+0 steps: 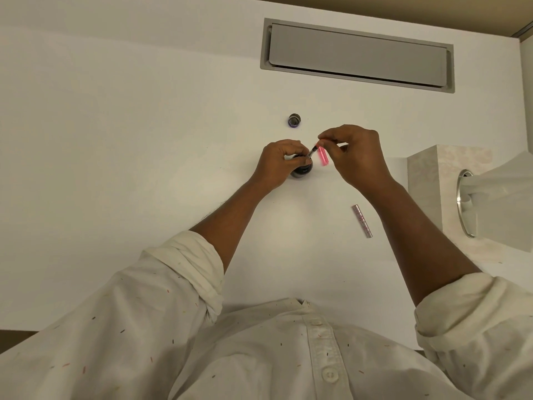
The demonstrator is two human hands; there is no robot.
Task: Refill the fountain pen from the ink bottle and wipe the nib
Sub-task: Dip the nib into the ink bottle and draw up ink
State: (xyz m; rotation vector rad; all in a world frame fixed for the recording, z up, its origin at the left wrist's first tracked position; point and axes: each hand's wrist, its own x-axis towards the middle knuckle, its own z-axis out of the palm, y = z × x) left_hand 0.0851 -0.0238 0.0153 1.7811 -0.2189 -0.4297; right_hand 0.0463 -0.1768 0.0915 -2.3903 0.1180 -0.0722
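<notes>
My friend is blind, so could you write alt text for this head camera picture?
Over a white desk, a left hand steadies an open ink bottle while the right hand tilts a pink fountain pen into it. The bottle's cap sits beyond, a tissue box at right.

No readable text, brand, number or sign anywhere in view. Silver pen barrel (pixel 362 221) at 4 o'clock from hands: faint pinkish markings along side, too small and blurred to read. Ink bottle (pixel 301 169) at centre: label, if any, hidden under left hand (pixel 278 166). Bottle cap (pixel 294 120) at 12 o'clock from bottle: no legible marking. Tissue box (pixel 429 180) at 3 o'clock: pale floral pattern only, no lettering. Shirt: coloured flecks, no print.
</notes>
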